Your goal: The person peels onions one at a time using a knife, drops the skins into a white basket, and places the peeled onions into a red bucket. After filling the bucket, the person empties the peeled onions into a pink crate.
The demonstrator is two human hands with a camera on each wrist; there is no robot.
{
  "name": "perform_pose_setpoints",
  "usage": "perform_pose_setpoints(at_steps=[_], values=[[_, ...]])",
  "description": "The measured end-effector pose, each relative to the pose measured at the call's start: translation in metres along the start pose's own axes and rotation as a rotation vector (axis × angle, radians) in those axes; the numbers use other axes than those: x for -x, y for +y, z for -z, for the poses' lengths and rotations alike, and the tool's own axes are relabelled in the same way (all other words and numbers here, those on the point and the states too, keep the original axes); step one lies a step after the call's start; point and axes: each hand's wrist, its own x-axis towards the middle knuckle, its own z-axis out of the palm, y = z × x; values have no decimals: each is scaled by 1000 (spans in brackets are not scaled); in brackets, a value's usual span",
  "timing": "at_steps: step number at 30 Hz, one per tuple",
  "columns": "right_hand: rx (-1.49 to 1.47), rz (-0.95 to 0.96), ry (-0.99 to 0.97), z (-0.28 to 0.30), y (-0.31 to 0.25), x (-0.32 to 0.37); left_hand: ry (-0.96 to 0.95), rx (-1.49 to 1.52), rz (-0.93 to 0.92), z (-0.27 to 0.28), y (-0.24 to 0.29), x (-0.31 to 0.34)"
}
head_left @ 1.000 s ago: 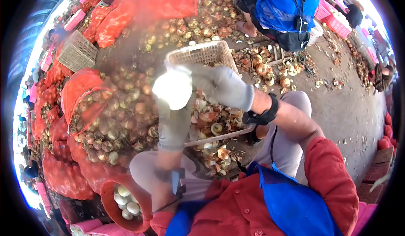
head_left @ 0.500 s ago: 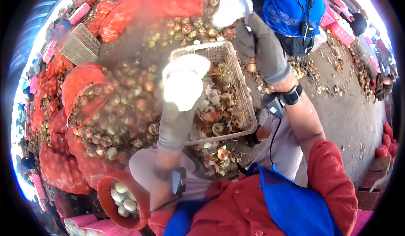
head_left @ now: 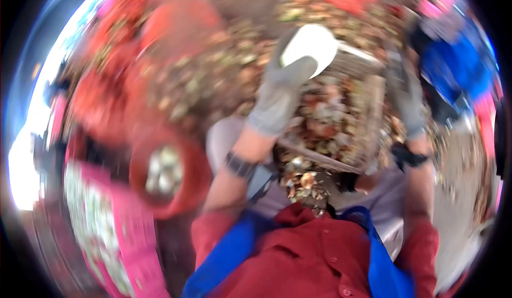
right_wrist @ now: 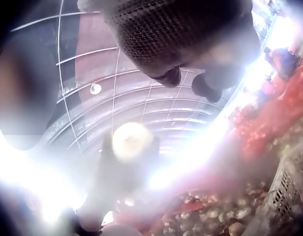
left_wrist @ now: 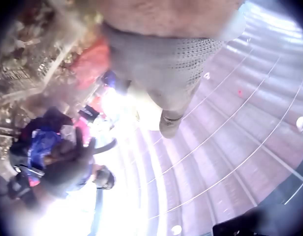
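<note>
In front of my knees, a lattice crate (head_left: 326, 158) holds a heap of onion skins (head_left: 330, 114), and over its far left corner my left hand (head_left: 278, 87) grips a pale, round onion (head_left: 310, 47), thumb across its near side. My right hand (head_left: 405, 93) is off the crate's right side; its fingers are blurred, so I cannot tell whether that grip is apart or clamped on anything. Beside my left knee, an orange-red bucket (head_left: 198, 188) holds several whitish onions (head_left: 164, 170). A pink crate (head_left: 140, 239) left of it carries pale pieces too smeared to name. Glare washes out my onion's surface, motion blurs the red sacks (head_left: 98, 109), and my left glove hides part of the crate's far rim.
</note>
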Motion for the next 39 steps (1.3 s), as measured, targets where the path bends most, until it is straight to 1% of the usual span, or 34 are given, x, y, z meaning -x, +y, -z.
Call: perform_pose_setpoints(at_steps=[1,2,3,4,5,6,9,10,11,12,13,15,16,17,18,19,20,21,23,24,25,26,27,28,29,31,32,33,34,35,36,37,38,39], values=[[252,-12,30,-6,-19,-9,115,-68,-30,35,11,9],[139,-72,11,-12,-15,-13,176,265,21,62,23,16],[57,-143,26,-15,-11,-15,184,626,56,80,32,19],[46,-127,1,-20,-12,-14,153,1001,91,91,39,23],[56,-175,-66,-22,-13,-10,157,998,76,105,41,35],[71,-225,-127,-23,-14,-7,174,945,-45,129,43,54],[56,-190,-134,-34,-3,-8,237,792,-373,205,51,122],[75,-197,-89,-40,-4,-7,376,820,-378,216,50,143],[142,-241,-112,-43,-18,-4,513,859,-362,222,43,160],[165,-67,-62,-44,0,-5,565,890,-258,226,40,168],[129,-175,-140,-43,-17,-5,611,917,-154,228,36,166],[95,-253,-127,-53,-47,-3,580,656,-9,227,23,146],[153,-281,-184,-47,-50,-3,684,417,63,222,15,132],[204,-305,-243,-41,-53,-4,673,434,75,225,2,120],[176,-296,-227,-45,-60,-3,662,327,175,233,-14,106],[175,-322,-258,-39,-51,-2,644,215,274,240,-31,90],[178,-293,-259,-37,-41,0,670,131,352,248,-52,72],[180,-266,-267,-36,-30,0,661,132,371,261,-77,59],[152,-428,-275,-33,-23,-8,458,-430,537,290,-123,39],[138,-439,-257,-34,-11,-10,431,-558,560,316,-161,38],[161,-554,-210,-37,-7,-13,435,-563,573,339,-193,38],[176,-526,-217,-41,0,-13,326,-800,638,368,-229,45],[197,-497,-219,-42,5,-13,200,-1028,693,376,-247,44],[309,-501,-267,-40,6,-14,-222,-1289,487,384,-261,51],[280,-480,-265,-34,17,-13,-221,-1284,498,389,-274,50],[288,-576,-193,-33,20,-11,-386,-1365,660,391,-295,52],[246,-590,-180,-27,24,-7,-159,-1068,888,346,-260,27],[196,-597,-172,-23,28,-4,-146,-1079,898,341,-272,30],[181,-610,-127,-31,24,-5,-218,-1245,883,343,-283,35],[176,-419,-243,-38,20,-7,-292,-1412,859,351,-292,41],[138,-395,-268,-46,16,-11,-271,-1436,855,363,-301,51],[103,-363,-287,-53,11,-15,-153,-1211,891,375,-311,62],[74,-401,-307,-60,4,-19,-46,-976,902,379,-312,64],[70,-375,-301,-63,1,-22,-36,-985,877,371,-303,63]])
